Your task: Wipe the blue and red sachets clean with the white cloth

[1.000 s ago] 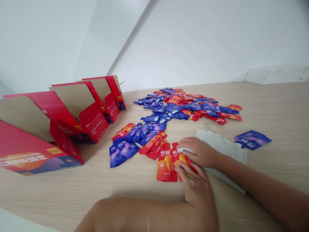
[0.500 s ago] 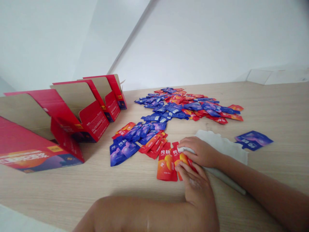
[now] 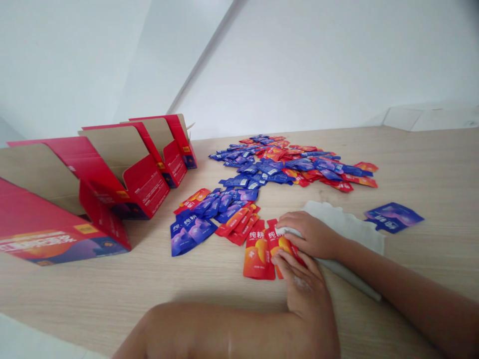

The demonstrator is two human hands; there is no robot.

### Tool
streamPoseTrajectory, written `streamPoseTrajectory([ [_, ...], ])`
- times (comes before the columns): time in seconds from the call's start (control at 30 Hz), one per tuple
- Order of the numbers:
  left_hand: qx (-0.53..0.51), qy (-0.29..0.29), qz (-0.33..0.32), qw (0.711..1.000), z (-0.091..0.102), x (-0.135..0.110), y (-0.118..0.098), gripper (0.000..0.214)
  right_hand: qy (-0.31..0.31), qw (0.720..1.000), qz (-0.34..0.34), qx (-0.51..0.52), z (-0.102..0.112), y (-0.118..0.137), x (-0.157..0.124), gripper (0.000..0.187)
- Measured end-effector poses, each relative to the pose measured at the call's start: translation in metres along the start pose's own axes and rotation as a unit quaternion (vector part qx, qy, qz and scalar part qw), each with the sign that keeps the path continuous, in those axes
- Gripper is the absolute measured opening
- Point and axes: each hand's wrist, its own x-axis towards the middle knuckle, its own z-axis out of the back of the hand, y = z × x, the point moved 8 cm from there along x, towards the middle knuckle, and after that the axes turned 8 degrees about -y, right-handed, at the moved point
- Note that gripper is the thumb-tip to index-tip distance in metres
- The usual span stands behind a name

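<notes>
My left hand (image 3: 307,286) lies with fingers stretched over the lower part of a red pouch (image 3: 276,240) printed with orange fruit. Just above it, my right hand (image 3: 314,235) is closed on a folded bit of white cloth or tissue (image 3: 294,231), pressed against the same pouch. A second red pouch (image 3: 257,254) lies flat at its left, touching or slightly overlapping it. Under the right wrist spreads a larger white sheet of cloth or tissue (image 3: 346,223). My hands cover the right side of the pouch.
Several open red cartons (image 3: 145,187) stand in a row at left. A mixed heap of blue and red pouches (image 3: 275,167) lies at the back. Nearer are fanned blue pouches (image 3: 192,232) and red ones (image 3: 239,224). One blue pouch (image 3: 394,217) lies at right.
</notes>
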Motion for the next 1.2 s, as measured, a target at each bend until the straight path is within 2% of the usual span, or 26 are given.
streamPoseTrajectory([
  [0.47, 0.03, -0.008, 0.004, 1.0, -0.0013, -0.0002, -0.0013, 0.043, 0.005, 1.0, -0.006, -0.002, 0.001, 0.0008, 0.0003, 0.026],
  [1.2, 0.018, -0.009, 0.001, 1.0, 0.0017, -0.0013, -0.001, 0.043, 0.004, 1.0, -0.006, 0.001, -0.0008, -0.0006, 0.0003, 0.026],
])
